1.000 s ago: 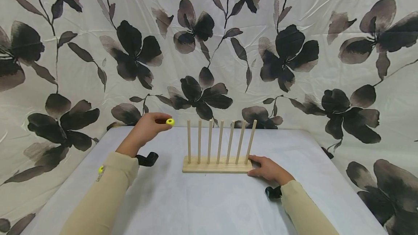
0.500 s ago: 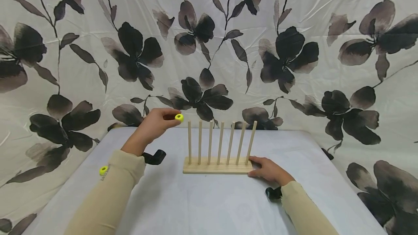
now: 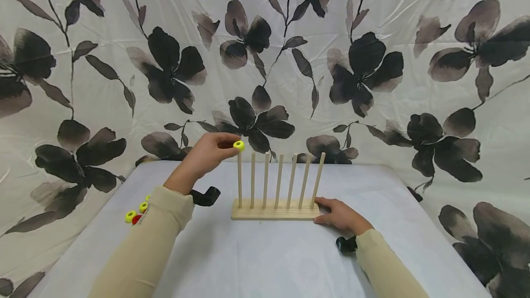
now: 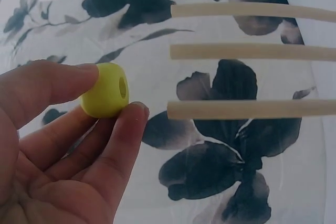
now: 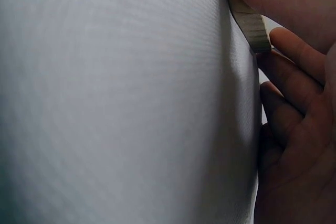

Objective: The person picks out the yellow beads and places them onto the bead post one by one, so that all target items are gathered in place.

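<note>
Between thumb and fingers my left hand (image 3: 209,154) pinches a yellow bead (image 3: 239,146). In the head view the bead lines up with the top of the leftmost peg (image 3: 239,180) of a wooden peg stand (image 3: 275,215). The left wrist view shows a gap between the bead (image 4: 105,92) and the nearest peg tip (image 4: 176,109), with the bead's hole turned toward the pegs. My right hand (image 3: 341,215) grips the right end of the stand's base. In the right wrist view the thumb and fingers lie about the base's corner (image 5: 255,34).
Several upright pegs stand in a row on the base. At the table's left edge lie yellow beads (image 3: 130,216) and a red bead (image 3: 136,219), partly hidden by the left sleeve (image 3: 145,238). A floral cloth (image 3: 306,118) hangs behind the white table (image 3: 273,261).
My left hand has carried the yellow bead rightward and slightly up to the leftmost peg's top. More beads show beside the left sleeve. The right hand and stand have stayed put.
</note>
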The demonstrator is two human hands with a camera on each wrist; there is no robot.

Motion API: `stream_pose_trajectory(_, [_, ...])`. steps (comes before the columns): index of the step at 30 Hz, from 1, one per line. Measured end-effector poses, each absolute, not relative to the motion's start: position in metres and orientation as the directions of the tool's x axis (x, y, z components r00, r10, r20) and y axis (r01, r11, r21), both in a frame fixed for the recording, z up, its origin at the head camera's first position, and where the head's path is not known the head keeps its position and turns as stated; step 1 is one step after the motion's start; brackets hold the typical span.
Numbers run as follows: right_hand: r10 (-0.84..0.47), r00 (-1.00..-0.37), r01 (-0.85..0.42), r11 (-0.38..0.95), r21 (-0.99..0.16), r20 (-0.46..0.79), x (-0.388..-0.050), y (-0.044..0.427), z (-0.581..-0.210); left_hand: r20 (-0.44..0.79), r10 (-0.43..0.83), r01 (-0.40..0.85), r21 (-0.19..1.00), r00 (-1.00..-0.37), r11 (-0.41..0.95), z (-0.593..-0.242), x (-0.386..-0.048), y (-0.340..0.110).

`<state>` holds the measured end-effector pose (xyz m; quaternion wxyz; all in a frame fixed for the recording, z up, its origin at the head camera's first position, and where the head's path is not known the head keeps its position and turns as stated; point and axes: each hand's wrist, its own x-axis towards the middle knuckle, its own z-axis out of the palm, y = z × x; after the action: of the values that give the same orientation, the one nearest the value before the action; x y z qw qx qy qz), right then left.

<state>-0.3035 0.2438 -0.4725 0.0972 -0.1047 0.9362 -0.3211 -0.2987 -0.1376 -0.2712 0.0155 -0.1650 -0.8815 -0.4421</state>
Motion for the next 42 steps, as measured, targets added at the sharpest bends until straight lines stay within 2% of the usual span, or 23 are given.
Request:
stream_pose_trajectory(8, [-0.269,-0.955,-0.136,0.772,-0.621,-0.126,-0.302,0.246,-0.477,0.159,0.299,0.302,0.793,-0.941,0.529,-0.267,-0.3,-0.123])
stream_pose_trajectory(16, [-0.27,-0.957,-0.147,0.769,-0.622,-0.107,-0.303,0.245,-0.472,0.192,0.347,0.353,0.797,-0.918,0.491,-0.257,-0.301,-0.106])
stream_pose_trajectory(42, [-0.275,-0.952,-0.132,0.767,-0.628,-0.136,-0.303,0.247,-0.471,0.176,0.398,0.377,0.774,-0.9,0.509,-0.255,-0.31,-0.063])
